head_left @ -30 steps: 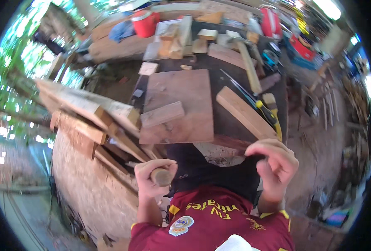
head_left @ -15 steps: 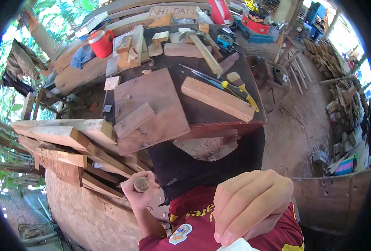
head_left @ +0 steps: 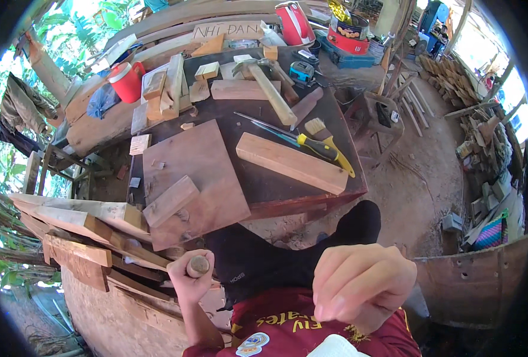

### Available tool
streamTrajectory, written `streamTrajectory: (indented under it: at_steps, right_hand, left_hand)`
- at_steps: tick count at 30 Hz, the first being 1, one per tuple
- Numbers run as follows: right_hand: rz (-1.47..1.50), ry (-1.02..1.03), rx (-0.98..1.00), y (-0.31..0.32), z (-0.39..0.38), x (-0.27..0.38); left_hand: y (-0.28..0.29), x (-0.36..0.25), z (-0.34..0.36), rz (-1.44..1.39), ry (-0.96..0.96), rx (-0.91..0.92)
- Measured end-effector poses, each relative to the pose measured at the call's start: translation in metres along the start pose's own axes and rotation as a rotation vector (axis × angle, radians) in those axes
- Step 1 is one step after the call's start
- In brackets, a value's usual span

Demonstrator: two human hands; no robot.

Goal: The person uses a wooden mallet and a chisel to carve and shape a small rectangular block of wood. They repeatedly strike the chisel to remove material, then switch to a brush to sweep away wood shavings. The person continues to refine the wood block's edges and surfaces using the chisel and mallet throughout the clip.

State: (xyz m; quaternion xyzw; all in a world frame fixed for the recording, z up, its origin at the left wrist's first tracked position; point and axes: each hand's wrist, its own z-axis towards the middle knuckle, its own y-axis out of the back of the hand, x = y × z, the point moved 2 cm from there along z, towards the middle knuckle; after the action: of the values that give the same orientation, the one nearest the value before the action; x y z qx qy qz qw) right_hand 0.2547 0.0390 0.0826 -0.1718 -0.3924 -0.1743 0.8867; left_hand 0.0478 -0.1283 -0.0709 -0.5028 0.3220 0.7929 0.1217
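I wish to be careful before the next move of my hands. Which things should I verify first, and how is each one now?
1. Left hand closed around the round-ended handle: ok.
2. Far end of that handle visible: not ok, hidden from this view.
3. Right hand free: cannot tell, its fingers curl and hide the palm side.
4. Square board free of chips: not ok, small chips lie on it.
5. Short wood piece lying on the board: ok.
6. Hammer lying on the table, apart from both hands: ok.
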Motion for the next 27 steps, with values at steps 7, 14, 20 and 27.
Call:
streamTrajectory:
  at_steps: [7,14,20,27]
  right_hand:
    - [-0.771,-0.142,0.084,0.026,0.018,-0.095]
    - [-0.895,-0.143,0.060,0.039,0.064,-0.121]
    - [-1.083,-0.318,-0.077,0.125,0.105,-0.102]
    - [-1.257,-0.424,-0.162,0.192,0.074,-0.084]
  left_hand:
    - [0.001,-0.026,0.026,0.055,-0.128,-0.037]
    - [0.044,0.001,-0.006,0.107,-0.038,-0.220]
    - [0.069,0.028,-0.019,0.278,-0.003,-0.281]
    - [0.065,-0.002,0.026,0.385,-0.177,-0.187]
